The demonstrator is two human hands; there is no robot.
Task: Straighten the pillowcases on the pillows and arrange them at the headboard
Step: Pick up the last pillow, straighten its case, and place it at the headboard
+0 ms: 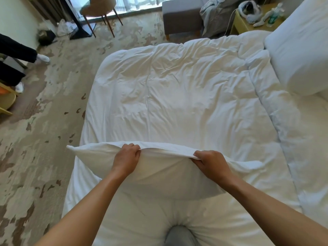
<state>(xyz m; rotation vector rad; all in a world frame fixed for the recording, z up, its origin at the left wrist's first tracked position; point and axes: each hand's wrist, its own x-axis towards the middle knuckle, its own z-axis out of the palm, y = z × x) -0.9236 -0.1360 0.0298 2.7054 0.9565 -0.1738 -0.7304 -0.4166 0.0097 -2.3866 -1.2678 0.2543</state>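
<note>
Both hands clenched on the top edge of the pillowcase [159,167], w/ the pillow inside it lying across the near part of the bed [177,96], on top of the white duvet. My left hand [126,159] pinches the fabric left of center, fingers [134,148] curled over the hem; my right hand [211,165] grips the same edge further right, knuckles up. Hands are spread apart so the cloth betw. them pulls taut — that's the point, I think: tension along the seam to draw out slack and square the case on the filling. The left corner sticks out in a point past my left hand, so the filling prob. hasn't reached that corner yet.

A second pillow [298,55] sits far right, propped up at what looks like the headboard end, well apart from the one I'm holding. So roughly halfway, I'd guess: one placed, this one being straightened.

Next move likely needs a tug or shake, then carrying it right to set beside the other. Risk: the case bunching again when lifted.
</note>
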